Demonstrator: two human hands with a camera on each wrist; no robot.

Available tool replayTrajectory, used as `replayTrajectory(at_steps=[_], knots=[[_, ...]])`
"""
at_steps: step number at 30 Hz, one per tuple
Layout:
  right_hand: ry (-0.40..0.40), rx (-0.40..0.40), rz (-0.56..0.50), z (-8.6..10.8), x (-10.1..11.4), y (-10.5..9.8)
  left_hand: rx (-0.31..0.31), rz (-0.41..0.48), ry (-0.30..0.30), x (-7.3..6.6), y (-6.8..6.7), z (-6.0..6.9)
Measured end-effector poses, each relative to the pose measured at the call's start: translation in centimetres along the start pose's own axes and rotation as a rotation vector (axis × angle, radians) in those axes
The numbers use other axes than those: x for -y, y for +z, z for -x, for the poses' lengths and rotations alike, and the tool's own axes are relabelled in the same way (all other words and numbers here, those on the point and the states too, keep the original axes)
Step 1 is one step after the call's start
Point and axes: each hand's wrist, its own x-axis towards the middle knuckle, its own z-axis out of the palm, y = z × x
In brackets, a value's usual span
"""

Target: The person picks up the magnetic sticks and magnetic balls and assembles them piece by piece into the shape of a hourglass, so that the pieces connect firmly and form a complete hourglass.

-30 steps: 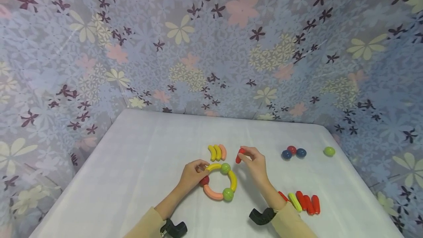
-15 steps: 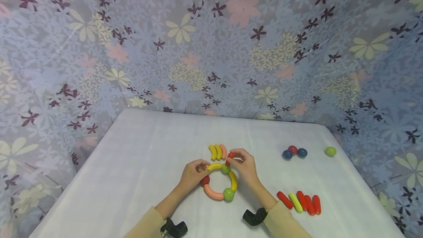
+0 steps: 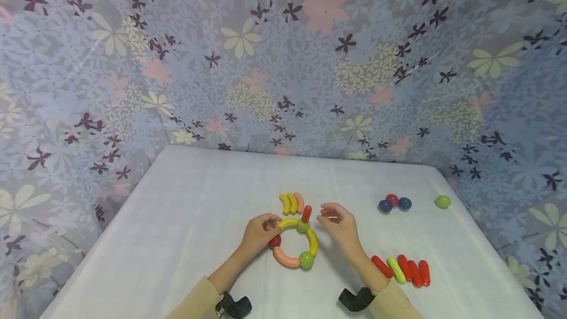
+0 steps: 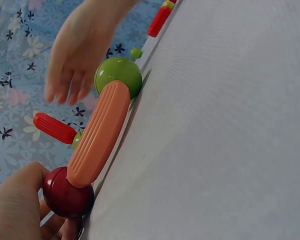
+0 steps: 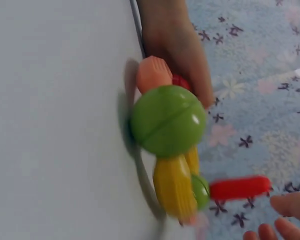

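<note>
A ring of curved rods and balls lies on the white table [image 3: 199,186]. It has a yellow curved rod [image 3: 313,242], an orange curved rod [image 3: 285,258], a near green ball [image 3: 306,260] and a far green ball [image 3: 303,226]. Out of the far ball a straight red rod [image 3: 306,213] sticks upward. My left hand [image 3: 260,234] grips the dark red ball [image 4: 65,192] at the ring's left, beside the second yellow curved rod [image 3: 287,223]. Just right of the red rod, apart from it, my right hand [image 3: 341,224] holds nothing, its fingers loosely bent.
Behind the ring lie two yellow curved rods [image 3: 288,204] and an orange one [image 3: 299,203]. Several straight red rods [image 3: 415,273] and a lime one [image 3: 396,271] lie at the right. Farther back sit blue balls [image 3: 385,206], a red ball [image 3: 392,200] and a green ball [image 3: 443,202].
My right hand brought the red rod leftward to the far green ball, let go of it there and drew back to the right. My left hand stayed in place.
</note>
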Motion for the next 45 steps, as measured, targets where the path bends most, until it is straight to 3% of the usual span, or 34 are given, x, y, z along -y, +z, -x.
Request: replayTrajectory(at_steps=[9, 15, 22, 28, 38, 45], knots=[[0.068, -0.103, 0.204, 3.5, -1.6, -6.4, 0.001, -0.010, -0.002, 0.1, 0.0, 0.0], [0.132, -0.134, 0.341, 5.7, -2.5, -9.2, 0.005, -0.007, -0.001, -0.1, 0.0, 0.0], [0.120, -0.112, 0.392, 6.5, -4.3, -10.4, 0.003, -0.010, 0.004, -0.1, 0.0, 0.1], [0.150, -0.022, 0.459, 6.6, -4.9, -10.2, 0.012, -0.013, 0.004, -0.1, 0.0, 0.1], [0.148, -0.029, 0.393, 6.4, -4.5, -9.8, 0.017, -0.026, -0.027, -0.4, -0.1, 0.2], [0.055, -0.012, 0.185, 5.9, -3.2, -8.8, 0.012, -0.050, -0.020, -0.2, 0.0, 0.1]])
